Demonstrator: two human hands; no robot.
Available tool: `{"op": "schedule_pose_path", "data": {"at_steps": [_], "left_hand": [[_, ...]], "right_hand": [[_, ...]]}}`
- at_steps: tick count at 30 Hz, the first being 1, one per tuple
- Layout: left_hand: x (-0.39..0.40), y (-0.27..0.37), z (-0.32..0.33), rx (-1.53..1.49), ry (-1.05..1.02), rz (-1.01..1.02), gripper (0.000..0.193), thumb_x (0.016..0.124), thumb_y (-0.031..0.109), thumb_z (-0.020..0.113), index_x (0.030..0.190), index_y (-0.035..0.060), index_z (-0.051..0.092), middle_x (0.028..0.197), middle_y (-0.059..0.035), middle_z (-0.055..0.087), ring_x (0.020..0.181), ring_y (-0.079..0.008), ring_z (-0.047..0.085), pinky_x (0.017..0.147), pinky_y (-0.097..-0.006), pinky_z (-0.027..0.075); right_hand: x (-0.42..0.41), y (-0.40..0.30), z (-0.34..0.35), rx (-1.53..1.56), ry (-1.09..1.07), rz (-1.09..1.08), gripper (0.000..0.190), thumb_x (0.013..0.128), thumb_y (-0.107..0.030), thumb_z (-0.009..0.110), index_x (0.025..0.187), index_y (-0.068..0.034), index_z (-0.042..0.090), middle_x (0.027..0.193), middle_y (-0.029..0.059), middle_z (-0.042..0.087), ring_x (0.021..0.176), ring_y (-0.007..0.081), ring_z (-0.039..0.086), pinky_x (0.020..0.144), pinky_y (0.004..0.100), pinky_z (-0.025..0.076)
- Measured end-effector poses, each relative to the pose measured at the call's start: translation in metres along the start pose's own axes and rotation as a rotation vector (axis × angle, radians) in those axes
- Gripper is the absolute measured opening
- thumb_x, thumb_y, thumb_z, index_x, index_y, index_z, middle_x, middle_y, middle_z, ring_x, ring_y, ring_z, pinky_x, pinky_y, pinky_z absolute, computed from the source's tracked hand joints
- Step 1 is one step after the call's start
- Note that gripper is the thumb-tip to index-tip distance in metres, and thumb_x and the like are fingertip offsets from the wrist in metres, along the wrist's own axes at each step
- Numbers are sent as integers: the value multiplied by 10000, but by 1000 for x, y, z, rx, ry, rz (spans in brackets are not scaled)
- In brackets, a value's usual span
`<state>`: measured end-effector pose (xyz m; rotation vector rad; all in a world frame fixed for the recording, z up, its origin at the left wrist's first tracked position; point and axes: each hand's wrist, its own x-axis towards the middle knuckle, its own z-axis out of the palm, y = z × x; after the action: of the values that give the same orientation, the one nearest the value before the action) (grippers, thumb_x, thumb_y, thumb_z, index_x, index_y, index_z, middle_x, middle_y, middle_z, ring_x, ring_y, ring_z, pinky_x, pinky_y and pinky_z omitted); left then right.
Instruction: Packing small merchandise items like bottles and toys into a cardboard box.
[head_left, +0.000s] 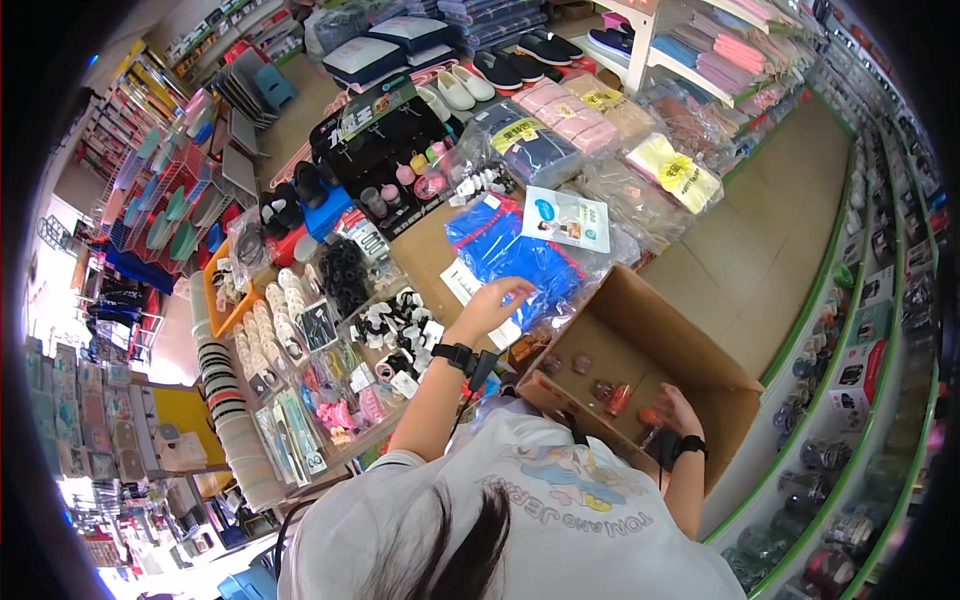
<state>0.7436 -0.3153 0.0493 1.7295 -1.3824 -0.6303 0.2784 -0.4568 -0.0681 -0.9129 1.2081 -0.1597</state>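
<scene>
My left hand (501, 304) hovers over the near end of a blue plastic-wrapped package (510, 251), its fingers curled and apart, with nothing seen in them. Close by lie a white card strip (469, 289) and a white printed packet (567, 220). Inside an open cardboard box (720, 375), my right hand (676, 411) reaches down near small red-orange items; whether it grips one is unclear. A red packaged item (619, 400) and several small clear-wrapped pieces (582, 364) lie on the box bottom.
Hair ties (397, 322), hair claws (337, 415) and an orange tray (238, 319) crowd the table at left. Wrapped textiles (532, 142) and black cloth shoes (498, 69) are farther back. Green-edged shelves (817, 360) run along the right, beside a tiled floor (772, 202).
</scene>
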Motion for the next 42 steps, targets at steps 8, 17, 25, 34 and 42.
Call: {"op": "schedule_pose_path", "data": {"at_steps": [8, 17, 25, 34, 42], "left_hand": [[19, -82, -83, 323, 112, -163, 226, 862, 240, 620, 1054, 134, 675, 1058, -97, 686, 946, -295, 651, 833, -402, 521], [140, -218, -218, 844, 192, -263, 547, 801, 418, 646, 1263, 148, 536, 1259, -179, 581, 1090, -380, 587, 851, -553, 479], [218, -349, -238, 682, 368, -687, 766, 733, 486, 721, 1241, -6, 428, 1282, -230, 509, 1164, -428, 522, 981, -525, 423], [237, -324, -227, 726, 601, -386, 645, 774, 314, 736, 1303, 109, 430, 1156, -127, 497, 1083, -338, 528, 853, -528, 442], [242, -347, -232, 811, 429, -149, 548, 811, 287, 692, 1296, 142, 481, 1158, -88, 506, 1034, -298, 584, 815, -503, 432]], "right_hand": [[-57, -30, 104, -639, -117, -157, 470, 959, -332, 583, 1308, -23, 528, 1206, 125, 621, 1144, 211, 556, 997, 323, 415], [-88, -14, 204, -694, 561, -522, 316, 985, -226, 466, 1147, -1, 619, 1078, 196, 657, 1004, 348, 614, 875, 400, 465], [-62, 21, 250, -1093, 1086, -542, 218, 931, -125, 439, 790, -18, 565, 848, 149, 539, 880, 341, 495, 899, 460, 366], [-48, 29, 248, -1108, 1179, -434, 257, 946, -148, 393, 758, -20, 513, 846, 142, 514, 883, 329, 480, 901, 451, 351], [-51, 35, 246, -1099, 1160, -383, 230, 938, -137, 409, 786, 0, 515, 851, 151, 501, 887, 341, 466, 901, 451, 351]]}}
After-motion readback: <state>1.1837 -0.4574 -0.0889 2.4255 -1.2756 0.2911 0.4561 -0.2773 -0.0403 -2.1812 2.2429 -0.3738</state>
